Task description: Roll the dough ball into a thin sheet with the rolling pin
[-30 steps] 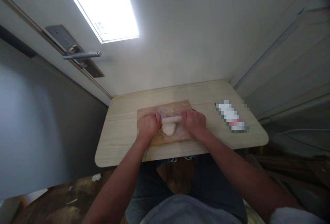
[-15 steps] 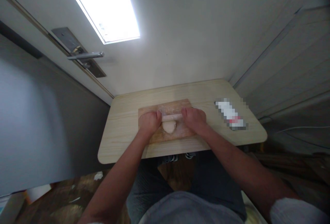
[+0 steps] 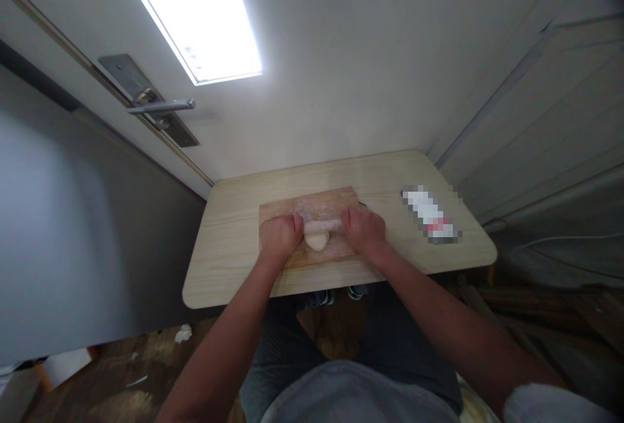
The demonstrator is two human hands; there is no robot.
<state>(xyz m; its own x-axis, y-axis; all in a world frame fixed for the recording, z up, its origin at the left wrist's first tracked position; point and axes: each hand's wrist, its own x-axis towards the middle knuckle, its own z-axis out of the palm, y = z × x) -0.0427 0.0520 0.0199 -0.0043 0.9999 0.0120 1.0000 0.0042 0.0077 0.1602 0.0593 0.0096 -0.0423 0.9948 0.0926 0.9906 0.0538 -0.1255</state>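
A pale rolling pin (image 3: 322,225) lies crosswise over a wooden board (image 3: 319,205) dusted with flour. My left hand (image 3: 281,236) is closed round its left end, and my right hand (image 3: 363,228) grips the right end. Under and just in front of the pin is a small rounded piece of cream-coloured dough (image 3: 316,241). The pin covers the dough's far edge. Both hands rest low over the board, one on each side of the dough.
The board sits on a light wooden table (image 3: 224,241) with rounded corners. A blurred-out flat object (image 3: 431,215) lies on its right side. Behind stands a door with a metal handle (image 3: 163,106) and a bright window (image 3: 205,20). A white scrap (image 3: 184,333) is on the floor.
The pin has moved slightly toward me relative to the board, covering more of the dough's far edge. Both hands keep their grip. The whole view has shifted a little.
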